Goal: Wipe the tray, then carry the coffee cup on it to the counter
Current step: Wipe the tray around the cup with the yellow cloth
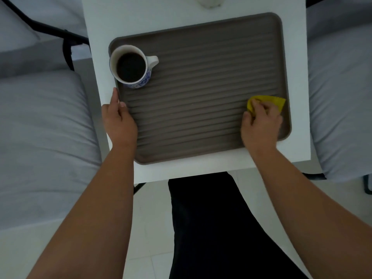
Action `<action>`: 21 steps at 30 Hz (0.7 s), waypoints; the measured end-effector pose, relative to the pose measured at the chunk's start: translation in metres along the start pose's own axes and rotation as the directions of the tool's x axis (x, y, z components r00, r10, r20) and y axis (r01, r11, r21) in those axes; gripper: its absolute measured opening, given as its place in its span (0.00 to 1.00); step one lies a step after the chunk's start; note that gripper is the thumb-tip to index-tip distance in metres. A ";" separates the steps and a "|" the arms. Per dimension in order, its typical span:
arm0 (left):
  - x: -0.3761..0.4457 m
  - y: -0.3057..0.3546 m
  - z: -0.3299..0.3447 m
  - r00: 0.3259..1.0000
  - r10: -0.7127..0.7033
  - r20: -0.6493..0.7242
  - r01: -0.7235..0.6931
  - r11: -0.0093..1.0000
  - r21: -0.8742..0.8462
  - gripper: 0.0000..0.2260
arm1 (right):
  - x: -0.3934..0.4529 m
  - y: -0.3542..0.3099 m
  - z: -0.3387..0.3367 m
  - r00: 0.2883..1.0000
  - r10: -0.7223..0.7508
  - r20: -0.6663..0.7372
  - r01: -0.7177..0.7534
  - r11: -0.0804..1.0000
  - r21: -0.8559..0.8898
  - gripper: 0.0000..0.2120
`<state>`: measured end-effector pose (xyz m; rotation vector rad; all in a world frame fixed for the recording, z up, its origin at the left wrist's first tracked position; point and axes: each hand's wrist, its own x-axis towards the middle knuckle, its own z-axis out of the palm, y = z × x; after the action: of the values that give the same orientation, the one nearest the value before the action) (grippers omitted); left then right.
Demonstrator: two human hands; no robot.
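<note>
A ribbed brown tray (201, 87) lies on a small white table (96, 27), with a blue-and-white patterned coffee cup (131, 67) full of dark coffee standing in its far left corner, handle pointing right. The right hand (260, 122) presses a bunched yellow cloth (278, 101) against the tray's right side, fingers curled over it and hiding most of it. The left hand (118, 119) grips the tray's left rim, thumb inside. No writing is legible anywhere. A white object (209, 2) at the table's far edge is cut off. Grey cushions (40, 127) flank the table.
</note>
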<state>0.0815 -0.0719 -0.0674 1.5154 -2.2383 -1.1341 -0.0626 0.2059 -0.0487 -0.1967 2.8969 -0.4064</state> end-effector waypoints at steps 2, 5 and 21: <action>0.001 -0.002 -0.003 1.000 -0.022 0.019 0.023 0.999 -0.041 0.19 | -0.009 -0.034 0.012 0.993 -0.116 0.030 0.116 0.993 0.017 0.21; 0.006 -0.005 -0.007 0.997 -0.040 0.064 0.047 0.994 -0.096 0.19 | -0.038 -0.093 0.037 0.929 -0.355 0.108 0.353 0.935 0.038 0.22; 0.023 -0.017 -0.021 0.966 -0.078 0.245 0.136 0.964 -0.227 0.19 | 0.000 0.002 0.007 0.954 -0.300 0.007 0.300 0.950 -0.085 0.24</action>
<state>0.0943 -0.1042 -0.0701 1.4842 -2.0785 -1.6312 -0.0616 0.2062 -0.0559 -0.6571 2.8960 -0.3308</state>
